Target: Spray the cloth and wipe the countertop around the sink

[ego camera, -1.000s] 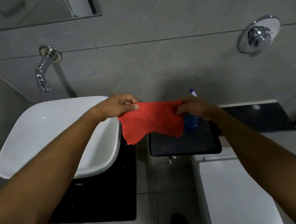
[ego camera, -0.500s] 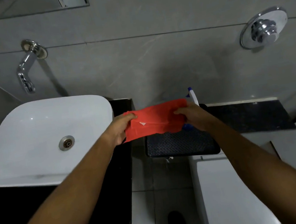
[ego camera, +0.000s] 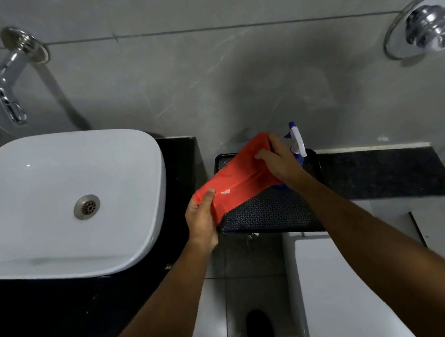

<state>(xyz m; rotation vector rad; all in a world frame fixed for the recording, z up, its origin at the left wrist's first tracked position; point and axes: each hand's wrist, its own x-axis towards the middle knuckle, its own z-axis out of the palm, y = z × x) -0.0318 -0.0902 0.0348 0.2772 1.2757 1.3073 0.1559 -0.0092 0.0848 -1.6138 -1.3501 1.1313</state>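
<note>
Over the black patterned tray [ego camera: 272, 212] right of the white basin [ego camera: 59, 206], left hand [ego camera: 201, 222] and right hand [ego camera: 279, 158] pinch opposite ends of the red cloth [ego camera: 234, 181]; spray bottle [ego camera: 297, 140] untouched behind it, so spraying and wiping the dark countertop [ego camera: 177, 157] both remain.

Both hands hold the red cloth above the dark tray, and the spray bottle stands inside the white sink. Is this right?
Not quite. The head view shows the left hand and right hand holding the red cloth above the dark tray, but the spray bottle stands on that tray behind the right hand, not inside the white sink.
</note>
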